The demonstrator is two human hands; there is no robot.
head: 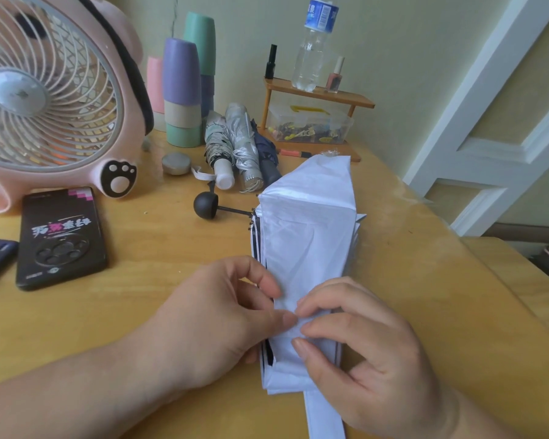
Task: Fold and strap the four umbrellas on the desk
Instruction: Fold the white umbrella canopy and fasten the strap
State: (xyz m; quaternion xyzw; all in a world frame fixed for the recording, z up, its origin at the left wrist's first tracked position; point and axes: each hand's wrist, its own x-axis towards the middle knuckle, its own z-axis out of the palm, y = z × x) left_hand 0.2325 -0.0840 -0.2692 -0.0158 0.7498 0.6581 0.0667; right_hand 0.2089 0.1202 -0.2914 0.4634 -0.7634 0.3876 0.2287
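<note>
A white umbrella [308,236] with a black lining lies folded flat on the desk [159,280], its round black handle [206,205] pointing left. My left hand [222,315] grips its near left edge, thumb and fingers pinching the fabric. My right hand [362,350] pinches the white cloth beside it, and the white strap [325,416] trails toward me under that hand. Three rolled umbrellas lie at the back of the desk: a patterned one [215,144], a silver one [243,144] and a dark blue one [267,153].
A pink fan [54,99] stands at the back left, with a black phone [61,239] in front of it. Stacked pastel cups [184,90], a small round tin [176,163], a wooden shelf [317,93] with a water bottle [314,45] and a clear box [308,125] line the wall.
</note>
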